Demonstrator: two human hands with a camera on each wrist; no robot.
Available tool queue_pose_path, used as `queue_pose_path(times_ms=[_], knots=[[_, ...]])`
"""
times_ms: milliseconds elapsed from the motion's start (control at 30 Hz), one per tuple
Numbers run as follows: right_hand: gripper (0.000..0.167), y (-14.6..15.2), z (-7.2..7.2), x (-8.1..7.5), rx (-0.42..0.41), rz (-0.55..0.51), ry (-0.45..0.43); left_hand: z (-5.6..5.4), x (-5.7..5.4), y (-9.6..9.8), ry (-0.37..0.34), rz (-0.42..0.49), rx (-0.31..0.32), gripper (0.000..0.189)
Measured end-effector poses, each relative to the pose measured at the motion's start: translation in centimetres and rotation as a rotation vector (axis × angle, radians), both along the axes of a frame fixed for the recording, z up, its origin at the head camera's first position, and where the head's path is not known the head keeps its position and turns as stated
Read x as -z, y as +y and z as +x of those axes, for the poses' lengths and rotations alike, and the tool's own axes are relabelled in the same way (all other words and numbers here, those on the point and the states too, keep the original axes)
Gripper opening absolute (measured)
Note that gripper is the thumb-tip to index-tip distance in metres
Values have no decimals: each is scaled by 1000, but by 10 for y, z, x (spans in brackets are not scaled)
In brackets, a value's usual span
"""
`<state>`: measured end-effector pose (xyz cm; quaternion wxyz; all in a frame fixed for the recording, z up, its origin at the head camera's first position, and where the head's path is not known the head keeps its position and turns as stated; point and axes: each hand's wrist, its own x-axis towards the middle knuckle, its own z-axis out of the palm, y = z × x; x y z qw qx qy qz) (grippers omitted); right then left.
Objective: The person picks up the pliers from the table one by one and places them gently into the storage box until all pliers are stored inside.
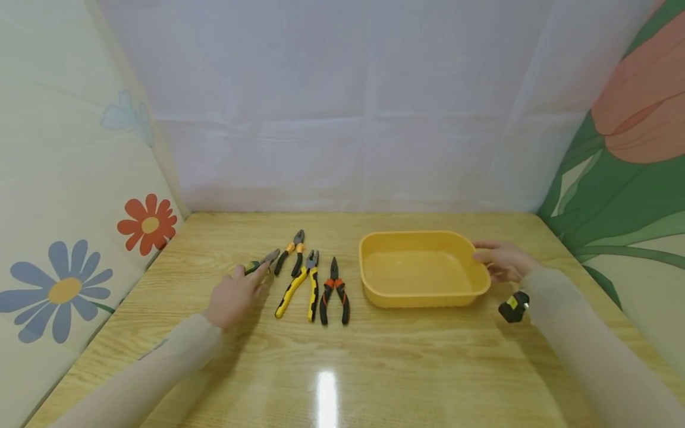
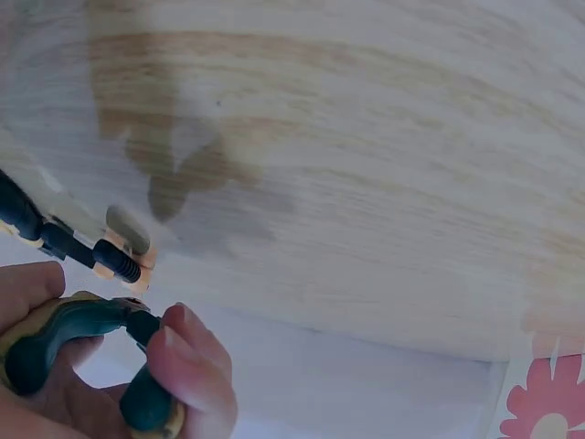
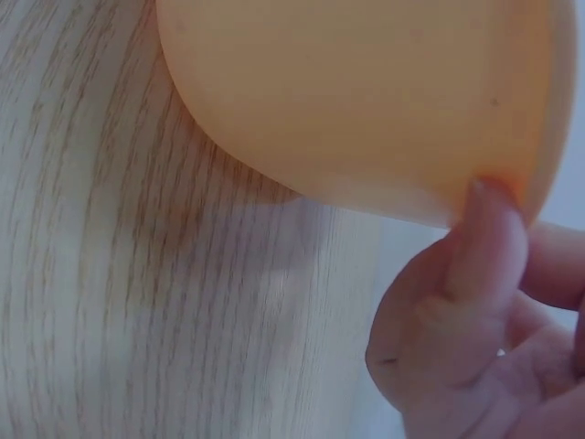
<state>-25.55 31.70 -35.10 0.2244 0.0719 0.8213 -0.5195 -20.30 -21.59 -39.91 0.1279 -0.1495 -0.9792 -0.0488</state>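
My left hand [image 1: 233, 298] grips a pair of pliers [image 1: 270, 257] at the left of the table; in the left wrist view, fingers and thumb are around its green handles [image 2: 87, 320]. The pliers' head points away to the right. Beside it lie black-and-orange-yellow pliers [image 1: 299, 239], larger yellow-and-black pliers [image 1: 313, 291] and red-and-black long-nose pliers [image 1: 334, 282]. My right hand [image 1: 503, 260] pinches the right end of a yellow plastic basin [image 1: 423, 301], thumb over the rim in the right wrist view. Nothing shows inside the basin.
A black tape measure [image 1: 514, 307] with a yellow label sits under the right wrist, close to the sleeve. The wooden table [image 1: 396, 362] ends at a white cloth backdrop [image 1: 342, 119]. Flower-printed walls [image 1: 64, 178] flank both sides.
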Motion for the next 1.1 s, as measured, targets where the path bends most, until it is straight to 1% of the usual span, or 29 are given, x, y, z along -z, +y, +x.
queue_pose_path(times_ms=[100,200,267,467,700,867,1100], knots=[[65,0,0,1,-4,-12,4,4,-5,0,22,-10,12,42],[65,-1,0,1,-2,-30,2,10,-12,2,20,-14,16,42],[65,-2,-1,1,0,-35,-2,12,-15,2,28,-21,17,42],[64,-4,-3,1,-10,-37,-7,13,-15,3,89,-52,28,43],[65,-5,-3,-1,-9,-25,-10,17,-20,8,86,-59,37,43],[66,-5,-1,-3,-21,-23,-2,20,-24,12,113,-54,63,43],[67,-4,-2,-2,-39,-5,-21,20,-23,13,159,-50,113,43]])
